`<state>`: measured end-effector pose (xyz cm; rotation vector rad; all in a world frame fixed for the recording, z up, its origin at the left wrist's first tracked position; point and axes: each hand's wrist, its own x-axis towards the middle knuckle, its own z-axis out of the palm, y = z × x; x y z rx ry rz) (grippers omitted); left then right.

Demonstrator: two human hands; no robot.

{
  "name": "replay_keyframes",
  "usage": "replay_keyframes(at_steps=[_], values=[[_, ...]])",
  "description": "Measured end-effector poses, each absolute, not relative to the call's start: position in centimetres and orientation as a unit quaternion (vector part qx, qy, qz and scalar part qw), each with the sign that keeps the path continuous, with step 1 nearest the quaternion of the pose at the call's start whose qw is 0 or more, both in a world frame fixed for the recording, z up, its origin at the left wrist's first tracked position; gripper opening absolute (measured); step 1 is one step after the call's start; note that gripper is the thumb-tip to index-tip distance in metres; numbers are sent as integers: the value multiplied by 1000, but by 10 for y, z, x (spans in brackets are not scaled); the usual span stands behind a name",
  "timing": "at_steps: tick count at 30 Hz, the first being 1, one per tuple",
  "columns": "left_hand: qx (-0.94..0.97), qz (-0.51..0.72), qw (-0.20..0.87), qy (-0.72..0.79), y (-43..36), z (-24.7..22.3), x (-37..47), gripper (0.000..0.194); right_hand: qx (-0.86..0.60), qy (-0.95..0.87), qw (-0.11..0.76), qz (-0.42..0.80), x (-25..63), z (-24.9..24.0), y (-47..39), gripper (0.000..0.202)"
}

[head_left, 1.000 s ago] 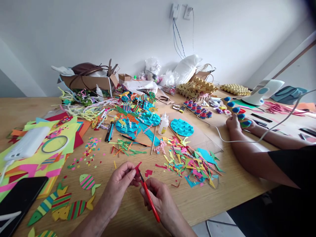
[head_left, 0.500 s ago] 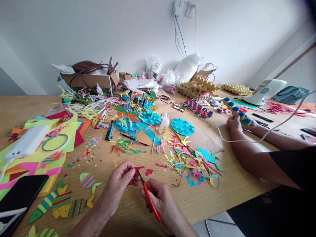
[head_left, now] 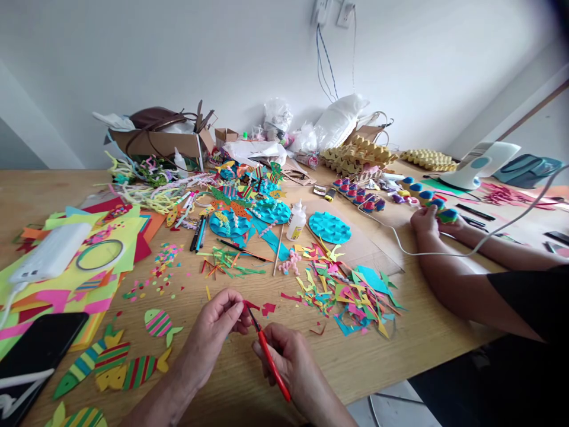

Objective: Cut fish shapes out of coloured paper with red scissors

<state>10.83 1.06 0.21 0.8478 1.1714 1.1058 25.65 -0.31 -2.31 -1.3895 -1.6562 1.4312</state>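
Note:
Near the front of the wooden table, my left hand [head_left: 217,323] pinches a small piece of red paper [head_left: 252,306] between thumb and fingers. My right hand [head_left: 288,356] is closed round red-handled scissors [head_left: 273,363], their dark blades pointing up and left against the red paper. Small red scraps [head_left: 268,309] lie just beyond the blades. To the left of my left hand are striped paper fish, one green and pink [head_left: 158,324] and one green and red [head_left: 139,373]. A pile of coloured paper cuttings [head_left: 342,290] lies to the right.
At the right, a person's hands [head_left: 425,220] hold a painted egg-carton strip [head_left: 418,188]. A white cable [head_left: 400,249] crosses the table. A glue bottle [head_left: 296,221] stands mid-table by blue discs [head_left: 329,228]. Coloured sheets [head_left: 111,296], a power bank [head_left: 51,252] and a phone [head_left: 42,350] lie left.
The free end of the red paper at the blades now slopes down to the right. My hands have stayed almost in place. The other person's hands have barely moved.

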Motion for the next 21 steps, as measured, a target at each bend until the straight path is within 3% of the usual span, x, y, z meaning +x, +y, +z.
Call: replay_keyframes(at_steps=[21], values=[[400,448,618,508,8,-2,107,15,-501,-579,274,582,254,-27,-4,29]])
